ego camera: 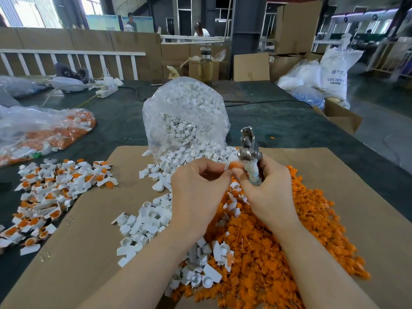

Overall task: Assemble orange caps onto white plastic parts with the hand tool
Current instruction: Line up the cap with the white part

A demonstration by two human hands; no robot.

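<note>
Writing shows only on the white sack (pixel 334 72) at the far right, where "ABS RESIN" and a smaller "ABS" line can be read; the rest of its print is too small to make out. Both forearms reach forward over a cardboard sheet (pixel 89 230) lying on the dark desk (pixel 124 117), and the hands meet above the heaps. The left hand (pixel 196 186) is curled, its thumb and fingertips pinching a small white part with an orange cap (pixel 234 165) at the point where the two hands touch. The right hand (pixel 269 186) is wrapped round the taped handle of a metal hand tool (pixel 248 150), which stands nearly upright with its head pointing away from the person; its thumb seems to touch the cap as well, though blur makes that uncertain. Under the right forearm lies a heap of loose orange caps (pixel 289 241), and beside it, under the left forearm, loose white parts (pixel 145 221) spill from a clear bag (pixel 185 117) standing behind the hands. Finished pieces (pixel 51 192) lie in a pile at the left, near another bag (pixel 40 130) of orange and white parts.
</note>
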